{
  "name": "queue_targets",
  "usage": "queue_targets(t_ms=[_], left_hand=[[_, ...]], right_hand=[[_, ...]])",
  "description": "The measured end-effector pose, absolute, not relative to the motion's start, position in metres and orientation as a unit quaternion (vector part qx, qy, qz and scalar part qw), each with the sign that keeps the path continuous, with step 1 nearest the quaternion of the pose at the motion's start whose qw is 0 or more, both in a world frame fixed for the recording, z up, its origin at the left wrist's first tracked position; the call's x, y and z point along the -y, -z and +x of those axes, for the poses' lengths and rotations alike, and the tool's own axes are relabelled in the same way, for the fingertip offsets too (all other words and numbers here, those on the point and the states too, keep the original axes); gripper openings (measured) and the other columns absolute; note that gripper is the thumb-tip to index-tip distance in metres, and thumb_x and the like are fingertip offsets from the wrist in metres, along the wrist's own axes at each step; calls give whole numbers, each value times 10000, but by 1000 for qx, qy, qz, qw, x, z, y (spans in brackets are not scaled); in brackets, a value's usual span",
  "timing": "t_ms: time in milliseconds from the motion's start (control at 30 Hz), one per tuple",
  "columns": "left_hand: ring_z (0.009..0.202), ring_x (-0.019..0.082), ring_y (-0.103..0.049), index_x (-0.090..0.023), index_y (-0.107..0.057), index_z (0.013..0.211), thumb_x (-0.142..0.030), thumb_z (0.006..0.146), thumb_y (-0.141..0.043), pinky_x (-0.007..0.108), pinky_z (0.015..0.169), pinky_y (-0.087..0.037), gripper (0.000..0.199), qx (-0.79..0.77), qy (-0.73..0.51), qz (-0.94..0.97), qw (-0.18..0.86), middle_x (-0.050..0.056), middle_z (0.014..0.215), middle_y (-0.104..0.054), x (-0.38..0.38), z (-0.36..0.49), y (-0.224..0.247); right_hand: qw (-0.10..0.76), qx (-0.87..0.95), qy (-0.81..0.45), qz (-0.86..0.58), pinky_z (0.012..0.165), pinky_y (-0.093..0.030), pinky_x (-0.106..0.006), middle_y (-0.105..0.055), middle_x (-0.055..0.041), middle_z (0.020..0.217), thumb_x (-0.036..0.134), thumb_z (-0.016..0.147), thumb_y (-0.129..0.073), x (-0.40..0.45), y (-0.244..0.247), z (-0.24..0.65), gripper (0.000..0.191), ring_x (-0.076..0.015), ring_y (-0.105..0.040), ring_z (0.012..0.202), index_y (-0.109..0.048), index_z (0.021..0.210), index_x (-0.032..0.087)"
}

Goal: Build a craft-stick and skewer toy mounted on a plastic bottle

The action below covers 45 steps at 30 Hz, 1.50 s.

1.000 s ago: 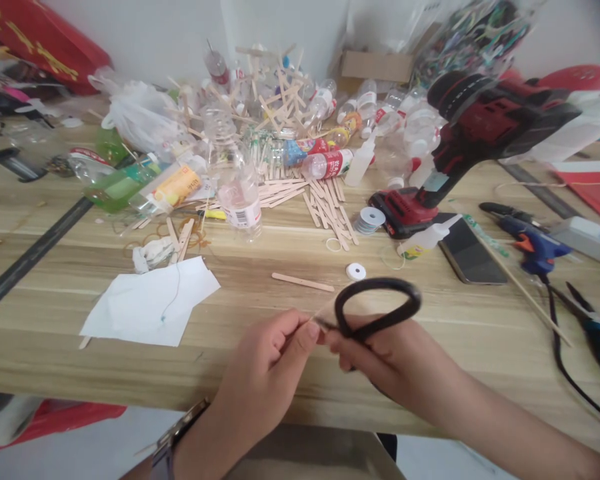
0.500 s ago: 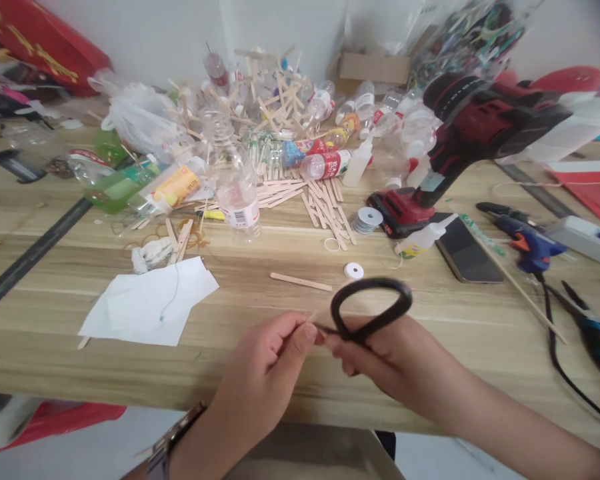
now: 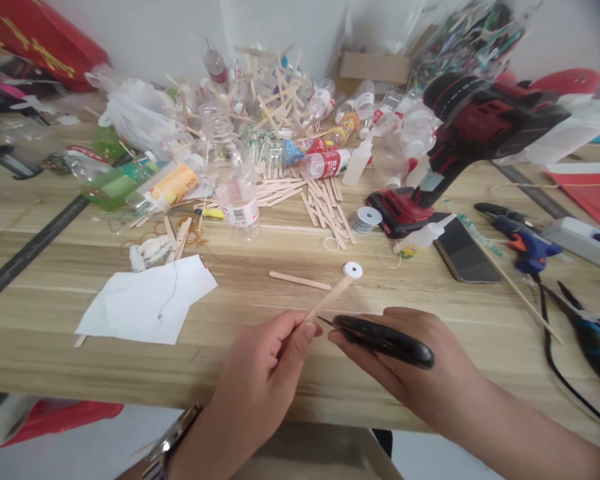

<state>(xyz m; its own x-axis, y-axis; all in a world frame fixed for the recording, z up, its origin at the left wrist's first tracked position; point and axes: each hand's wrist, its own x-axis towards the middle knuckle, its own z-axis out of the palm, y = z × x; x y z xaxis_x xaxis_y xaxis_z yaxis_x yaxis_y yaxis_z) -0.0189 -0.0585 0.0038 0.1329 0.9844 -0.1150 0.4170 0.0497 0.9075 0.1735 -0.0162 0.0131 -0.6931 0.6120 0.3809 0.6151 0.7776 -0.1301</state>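
Note:
Near the front edge of the table, my left hand pinches a flat wooden stick that points up and to the right. My right hand is closed around black-handled scissors, seen nearly edge-on. The thin scissor tip is beside the stick, close to my left thumb; whether they touch I cannot tell. Another wooden stick lies on the table behind, with a small white disc near the far end of the held stick.
White paper lies at left. Behind are a clear bottle, piled sticks and a wire spool. At right are a red drill, phone, glue gun and pliers.
My right hand has turned, so the scissors' handle loop now shows edge-on and lower. The held stick is now clearly visible, pointing toward the white disc.

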Motion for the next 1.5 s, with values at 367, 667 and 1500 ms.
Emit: queue_targets(t_ms=[367,667,1500], left_hand=[[602,151,-607,-206,-609,776,-303,975,-413,229,560,-412,295,-572,-302,662,380,-3,657,-660,60,-17,-1],[581,185,-664,-165,-625,860,-172,967,-379,268,556,-467,268,-540,-305,776,117,40,653,-701,67,-16,9],[533,186,-657,-85,-576,1010,-47,943,-354,303,523,-485,235,-474,-284,827,-100,53,657,-696,68,-12,14]], right_hand=[[141,945,71,-285,502,-284,-307,-589,19,535,31,947,-336,16,-25,174,370,-133,-484,421,-558,706,202],[107,944,210,-230,522,-259,-364,-612,-44,596,30,917,-362,21,-32,177,353,-165,-447,483,-617,717,170],[149,911,-127,-362,459,-323,-281,-639,-8,561,234,1008,-400,19,-17,178,402,-132,-530,450,-619,673,198]])
